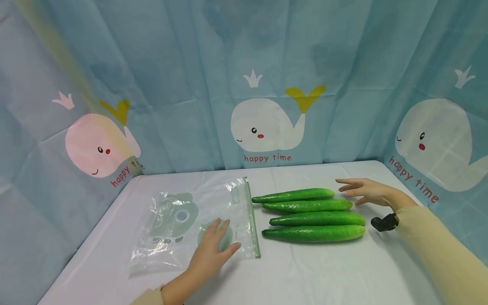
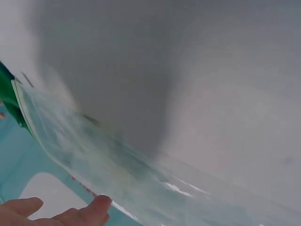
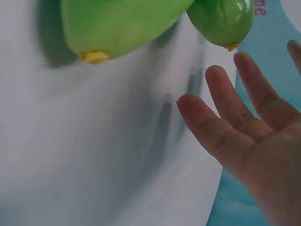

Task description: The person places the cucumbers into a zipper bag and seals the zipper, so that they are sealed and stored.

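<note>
A clear zip bag (image 1: 232, 220) with pale green prints lies flat at the left of the table, its green zip edge facing the cucumbers. My left hand (image 1: 211, 245) hovers over the bag's front part, fingers extended; in the left wrist view a fingertip overlaps the bag's edge. Just right of the bag several green cucumbers (image 1: 316, 233) lie side by side, pale ends to the right. Beside the two rear ones is my right hand (image 1: 362, 190), fingers spread and holding nothing. In the right wrist view its fingertips are near the yellow tip of one cucumber (image 3: 223, 23).
A white cloth covers the table (image 1: 312, 271). Blue curtains (image 1: 183, 127) printed with whales stand along its back and both sides. A small black device (image 1: 385, 222) sits at the right wrist, near the cucumbers' pale ends.
</note>
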Tool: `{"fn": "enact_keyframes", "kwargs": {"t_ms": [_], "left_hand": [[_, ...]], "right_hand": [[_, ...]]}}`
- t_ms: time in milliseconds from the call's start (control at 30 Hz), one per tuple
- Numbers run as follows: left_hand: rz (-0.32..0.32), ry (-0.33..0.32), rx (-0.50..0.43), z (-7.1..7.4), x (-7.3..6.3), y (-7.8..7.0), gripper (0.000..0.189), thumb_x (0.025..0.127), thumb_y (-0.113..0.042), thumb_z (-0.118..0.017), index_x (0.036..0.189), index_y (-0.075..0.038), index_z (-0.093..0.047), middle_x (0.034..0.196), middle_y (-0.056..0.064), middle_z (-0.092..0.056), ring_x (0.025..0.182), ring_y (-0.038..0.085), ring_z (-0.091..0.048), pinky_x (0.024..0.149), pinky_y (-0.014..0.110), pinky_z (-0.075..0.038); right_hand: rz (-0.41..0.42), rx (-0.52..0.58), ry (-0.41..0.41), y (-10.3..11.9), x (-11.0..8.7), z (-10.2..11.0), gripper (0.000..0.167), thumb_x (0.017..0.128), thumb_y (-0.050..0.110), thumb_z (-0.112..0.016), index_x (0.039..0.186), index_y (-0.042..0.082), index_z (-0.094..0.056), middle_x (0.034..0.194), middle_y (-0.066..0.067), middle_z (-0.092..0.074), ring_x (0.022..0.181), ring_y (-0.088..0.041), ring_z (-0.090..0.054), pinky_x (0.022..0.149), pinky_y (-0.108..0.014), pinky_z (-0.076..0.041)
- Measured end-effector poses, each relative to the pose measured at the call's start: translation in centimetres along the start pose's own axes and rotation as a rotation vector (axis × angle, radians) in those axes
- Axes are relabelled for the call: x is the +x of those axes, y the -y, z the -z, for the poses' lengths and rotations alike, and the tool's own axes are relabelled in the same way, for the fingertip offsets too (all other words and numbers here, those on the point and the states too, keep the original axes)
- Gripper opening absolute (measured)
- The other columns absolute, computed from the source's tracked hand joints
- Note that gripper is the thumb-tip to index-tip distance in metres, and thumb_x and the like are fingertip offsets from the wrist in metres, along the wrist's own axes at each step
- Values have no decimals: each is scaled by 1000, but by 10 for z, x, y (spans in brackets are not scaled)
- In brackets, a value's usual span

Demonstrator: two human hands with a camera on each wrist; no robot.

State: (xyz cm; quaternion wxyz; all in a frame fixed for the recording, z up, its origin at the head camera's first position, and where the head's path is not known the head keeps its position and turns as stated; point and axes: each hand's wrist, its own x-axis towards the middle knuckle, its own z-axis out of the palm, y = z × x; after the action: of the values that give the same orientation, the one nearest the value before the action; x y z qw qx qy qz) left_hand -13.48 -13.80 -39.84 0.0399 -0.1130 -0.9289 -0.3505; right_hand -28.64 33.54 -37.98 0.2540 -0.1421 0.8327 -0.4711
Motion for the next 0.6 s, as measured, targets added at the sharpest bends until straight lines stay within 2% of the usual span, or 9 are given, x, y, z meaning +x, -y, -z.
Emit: {"fn": "enact_keyframes", "kwargs": {"t_ms": [100, 267, 467, 600], "left_hand": [[-40, 15, 13, -10, 5, -6, 70, 87, -39, -70, 141, -1, -47, 147, 30, -34, 133, 54, -30, 99, 70, -32], [-67, 43, 19, -27, 18, -17, 68, 86, -35, -73, 139, 0, -50, 147, 31, -34, 131, 59, -27, 98, 71, -30], [-139, 17, 128, -41, 31, -25, 65, 82, -38, -75, 135, -5, -57, 144, 31, -38, 131, 58, -29, 93, 68, -39], [-153, 12, 180, -48, 37, -29, 63, 81, -38, -76, 134, -8, -59, 145, 30, -38, 132, 58, -28, 95, 67, -39]], "right_hand": [[-21, -1, 28, 4, 8, 1, 75, 98, 23, -57, 154, 1, -12, 151, -35, -23, 137, -52, -22, 96, -61, -41], [-57, -9, 76, 6, 20, 5, 75, 99, 23, -56, 155, 5, -10, 152, -34, -21, 138, -51, -23, 99, -64, -36], [-128, -30, 149, 7, 34, 8, 76, 99, 26, -56, 156, 8, -11, 153, -34, -16, 140, -50, -18, 103, -66, -29], [-186, -31, 191, 9, 43, 7, 76, 97, 31, -59, 156, 11, -16, 156, -31, -8, 140, -47, -18, 103, -63, -32]]}}
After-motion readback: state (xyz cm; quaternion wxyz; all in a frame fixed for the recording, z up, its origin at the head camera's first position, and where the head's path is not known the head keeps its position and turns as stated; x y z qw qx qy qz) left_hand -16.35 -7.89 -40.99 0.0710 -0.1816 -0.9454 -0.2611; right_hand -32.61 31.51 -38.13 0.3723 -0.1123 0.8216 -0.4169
